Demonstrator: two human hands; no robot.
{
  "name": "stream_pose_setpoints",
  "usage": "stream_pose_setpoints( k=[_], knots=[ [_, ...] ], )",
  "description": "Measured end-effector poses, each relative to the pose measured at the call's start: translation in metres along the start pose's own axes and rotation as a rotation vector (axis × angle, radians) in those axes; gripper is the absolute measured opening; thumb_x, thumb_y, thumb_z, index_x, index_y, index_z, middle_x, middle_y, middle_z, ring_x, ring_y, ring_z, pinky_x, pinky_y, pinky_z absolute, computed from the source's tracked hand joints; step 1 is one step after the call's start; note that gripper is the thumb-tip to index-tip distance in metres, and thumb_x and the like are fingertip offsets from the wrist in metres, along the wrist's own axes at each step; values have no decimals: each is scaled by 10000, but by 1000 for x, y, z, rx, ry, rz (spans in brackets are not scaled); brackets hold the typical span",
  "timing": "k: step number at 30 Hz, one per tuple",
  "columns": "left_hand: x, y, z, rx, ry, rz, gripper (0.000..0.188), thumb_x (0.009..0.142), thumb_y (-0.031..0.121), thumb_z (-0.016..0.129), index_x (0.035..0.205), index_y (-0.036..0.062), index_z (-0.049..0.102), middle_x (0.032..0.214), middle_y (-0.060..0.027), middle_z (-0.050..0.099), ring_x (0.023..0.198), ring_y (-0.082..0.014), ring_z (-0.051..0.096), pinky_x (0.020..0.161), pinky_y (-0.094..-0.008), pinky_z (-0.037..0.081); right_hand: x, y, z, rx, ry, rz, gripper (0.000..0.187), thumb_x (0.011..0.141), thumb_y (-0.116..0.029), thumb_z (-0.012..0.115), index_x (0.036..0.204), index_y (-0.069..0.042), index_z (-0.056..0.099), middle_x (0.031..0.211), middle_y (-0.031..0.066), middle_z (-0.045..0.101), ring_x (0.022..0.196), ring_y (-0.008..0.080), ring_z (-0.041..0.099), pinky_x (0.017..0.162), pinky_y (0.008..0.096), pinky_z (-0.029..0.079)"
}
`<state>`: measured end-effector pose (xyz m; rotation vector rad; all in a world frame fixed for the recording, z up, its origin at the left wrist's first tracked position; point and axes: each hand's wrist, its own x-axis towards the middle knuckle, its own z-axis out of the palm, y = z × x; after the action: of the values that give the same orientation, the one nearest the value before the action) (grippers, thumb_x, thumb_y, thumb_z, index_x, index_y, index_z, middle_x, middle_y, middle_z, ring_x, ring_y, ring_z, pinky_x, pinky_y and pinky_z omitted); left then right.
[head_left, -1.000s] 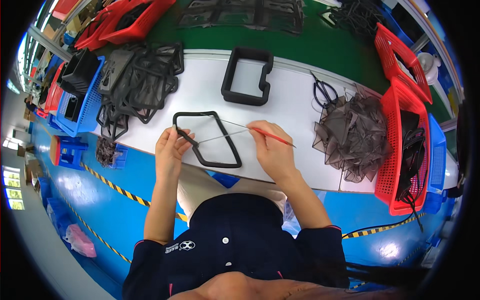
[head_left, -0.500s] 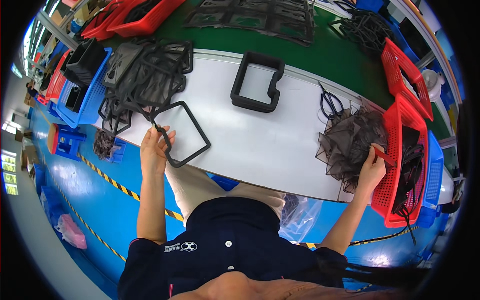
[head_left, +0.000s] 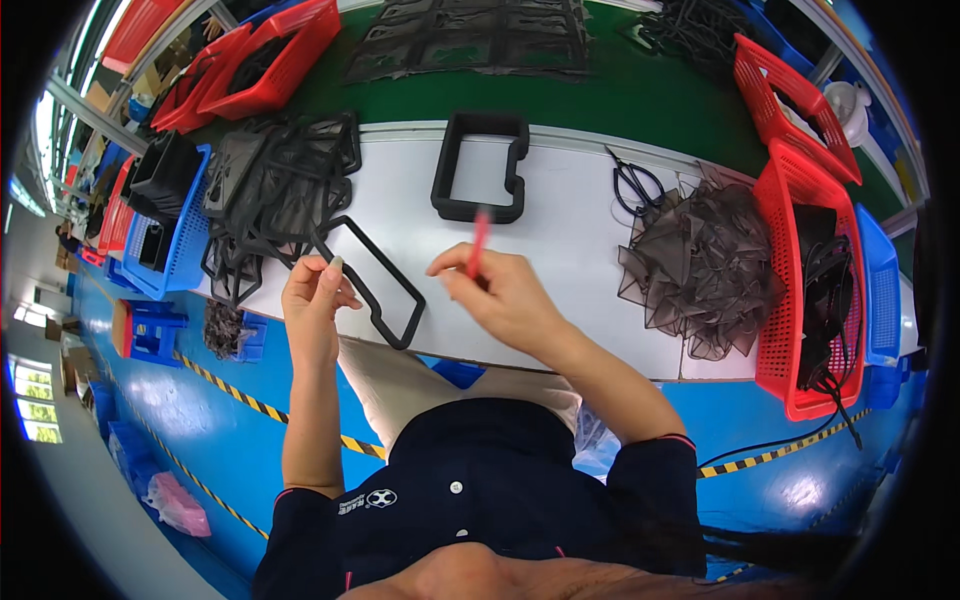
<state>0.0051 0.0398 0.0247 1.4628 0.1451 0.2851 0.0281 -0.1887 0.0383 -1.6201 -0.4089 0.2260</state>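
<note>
Your left hand (head_left: 318, 298) pinches the slim black frame (head_left: 384, 260) between thumb and fingers, over the table's (head_left: 580, 290) near-left part; its long axis slants from the pile of dark frames (head_left: 285, 185) at far left toward your near right. Your right hand (head_left: 508, 298) has its fingers closed round a blurred red tool (head_left: 479, 245), its long axis pointing away from you, toward the thick black frame (head_left: 446, 170).

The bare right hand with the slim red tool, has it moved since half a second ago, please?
Yes: the right hand has moved left, away from the crumpled grey-brown mesh pile.
</note>
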Motion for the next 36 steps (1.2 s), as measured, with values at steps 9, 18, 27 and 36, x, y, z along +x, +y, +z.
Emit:
stream_pose_setpoints(
  k=[9,18,27,36],
  knots=[
    [1,-11,5,383,57,301,450,955,351,438,1271,31,419,1155,-112,503,921,-113,480,682,-218,438,33,-27,19,31,-93,-110,299,822,-260,667,693,-10,568,538,28,482,507,87,422,473,270,330],
    [64,25,72,607,-322,26,448,868,316,607,545,13,548,437,6,457,412,-43,446,377,-213,289,71,8,-70,-100,275,-55,372,834,-327,625,654,-6,565,548,24,511,534,108,452,519,281,381],
    [130,-10,104,1041,-309,323,447,817,329,612,565,-36,553,461,-150,481,443,-271,485,485,-374,390,113,41,-103,-465,323,103,356,768,-298,612,635,30,576,572,152,576,571,261,580,586,369,452],
    [130,-24,103,1095,-306,370,496,830,349,619,539,-37,510,432,-126,418,401,-223,408,450,-359,348,114,45,-103,-666,298,97,352,742,-274,611,580,32,548,551,166,553,543,283,556,559,380,433]
  ],
)
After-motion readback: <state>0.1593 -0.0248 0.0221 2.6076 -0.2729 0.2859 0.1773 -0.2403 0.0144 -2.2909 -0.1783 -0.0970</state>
